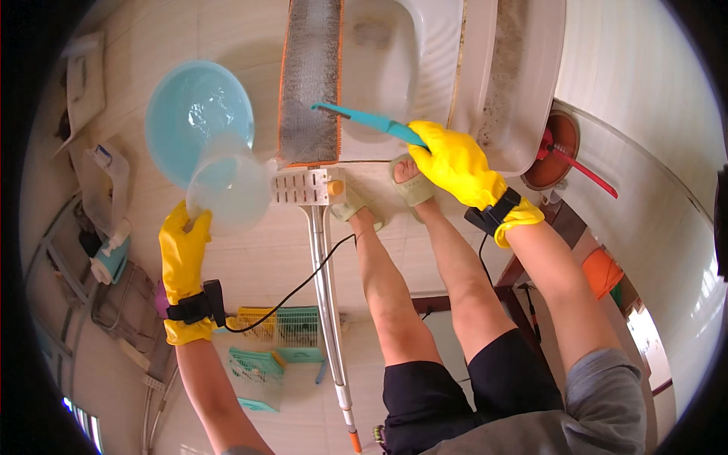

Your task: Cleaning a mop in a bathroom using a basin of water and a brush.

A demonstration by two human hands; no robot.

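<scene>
My left hand, in a yellow rubber glove, is closed on the edge of a translucent plastic cup. The cup is tilted and overlaps the near rim of a light blue basin with water in it. My right hand, gloved the same way, grips a slim teal tool with a narrow, bent tip; its exact kind is unclear. That tip is over the grey pad of a flat mop edged in orange; I cannot tell whether they touch. The mop's silver pole runs back past my legs.
A white squat toilet lies ahead, beside a dirt-specked pale trough. Right of that stands a brown bucket with a red-handled item. Yellow and green plastic baskets sit behind the mop pole. A black cable runs from my left wrist.
</scene>
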